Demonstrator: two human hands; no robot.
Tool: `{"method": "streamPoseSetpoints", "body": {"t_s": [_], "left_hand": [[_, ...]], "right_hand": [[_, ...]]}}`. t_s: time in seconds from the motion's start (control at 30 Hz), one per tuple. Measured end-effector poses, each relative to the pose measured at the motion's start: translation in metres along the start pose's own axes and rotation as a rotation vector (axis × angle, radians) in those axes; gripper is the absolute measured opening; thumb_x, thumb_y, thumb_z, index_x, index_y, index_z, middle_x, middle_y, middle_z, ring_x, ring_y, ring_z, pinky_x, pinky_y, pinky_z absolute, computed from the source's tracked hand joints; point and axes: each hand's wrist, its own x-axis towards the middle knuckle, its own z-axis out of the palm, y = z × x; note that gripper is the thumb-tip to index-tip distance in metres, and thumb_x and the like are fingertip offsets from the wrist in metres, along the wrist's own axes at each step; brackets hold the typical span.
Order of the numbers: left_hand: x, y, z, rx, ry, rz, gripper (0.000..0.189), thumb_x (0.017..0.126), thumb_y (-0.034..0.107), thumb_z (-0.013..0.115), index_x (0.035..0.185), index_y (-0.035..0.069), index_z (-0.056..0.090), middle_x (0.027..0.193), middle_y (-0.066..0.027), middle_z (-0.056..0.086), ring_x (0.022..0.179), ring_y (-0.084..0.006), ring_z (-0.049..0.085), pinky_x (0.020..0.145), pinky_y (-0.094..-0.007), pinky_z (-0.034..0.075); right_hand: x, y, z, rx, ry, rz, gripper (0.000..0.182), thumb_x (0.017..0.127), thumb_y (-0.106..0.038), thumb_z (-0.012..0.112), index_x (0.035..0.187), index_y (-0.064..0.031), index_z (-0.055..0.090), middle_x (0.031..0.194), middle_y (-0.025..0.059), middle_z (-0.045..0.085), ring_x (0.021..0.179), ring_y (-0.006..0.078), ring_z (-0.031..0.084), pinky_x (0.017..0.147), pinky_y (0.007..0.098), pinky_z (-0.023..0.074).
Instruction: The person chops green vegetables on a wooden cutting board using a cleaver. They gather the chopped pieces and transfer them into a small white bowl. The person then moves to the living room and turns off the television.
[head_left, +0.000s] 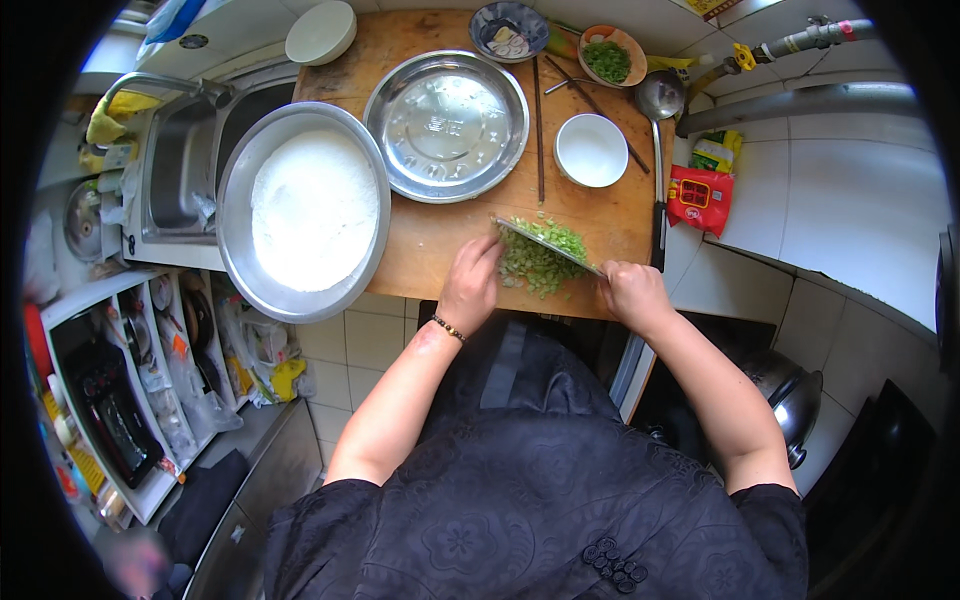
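My right hand (634, 294) is closed around the handle of a kitchen knife (547, 244). The blade stands on edge, slanting across a heap of chopped green vegetable (534, 268) near the front edge of a wooden board (420, 259). At the blade's far left end is my left hand (474, 279), fingers bent, beside the heap; whether its fingertips touch the blade or the pieces I cannot tell. A round metal tray (448, 127) lies behind, and a large metal basin (304, 304) of white powder (315, 214) sits left of it. A white bowl (591, 150) stands behind the heap.
Chopsticks (539, 135) and a ladle (658, 150) lie on the board. Along its back are a patterned bowl (495, 19), an orange bowl (636, 56) of chopped greens and a pale bowl (321, 34). A sink (180, 165) is at left, a metal pot (795, 405) at right. Part of a person (135, 562) shows lower left.
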Motion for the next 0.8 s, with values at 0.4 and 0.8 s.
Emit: {"method": "streamPoseSetpoints", "body": {"t_s": [0.4, 0.8], "left_hand": [[-0.032, 0.002, -0.014, 0.044, 0.054, -0.007, 0.035, 0.075, -0.013, 0.062, 0.107, -0.001, 0.071, 0.109, -0.0147, 0.067, 0.102, -0.0344, 0.064, 0.089, -0.0410, 0.053], [-0.038, 0.006, -0.005, 0.060, 0.099, -0.023, 0.033, 0.073, -0.013, 0.061, 0.104, -0.002, 0.069, 0.111, -0.0159, 0.065, 0.102, -0.0375, 0.063, 0.088, -0.0433, 0.053]], "right_hand": [[-0.010, -0.010, -0.032, -0.058, -0.165, -0.112, 0.006, 0.078, -0.009, 0.061, 0.076, -0.0034, 0.061, 0.073, 0.0178, 0.068, 0.070, 0.0353, 0.070, 0.064, 0.0452, 0.0571], [-0.005, -0.006, -0.026, -0.053, -0.182, -0.172, 0.005, 0.076, -0.007, 0.060, 0.078, -0.0035, 0.061, 0.073, 0.0188, 0.068, 0.069, 0.0355, 0.070, 0.064, 0.0454, 0.0572]]}}
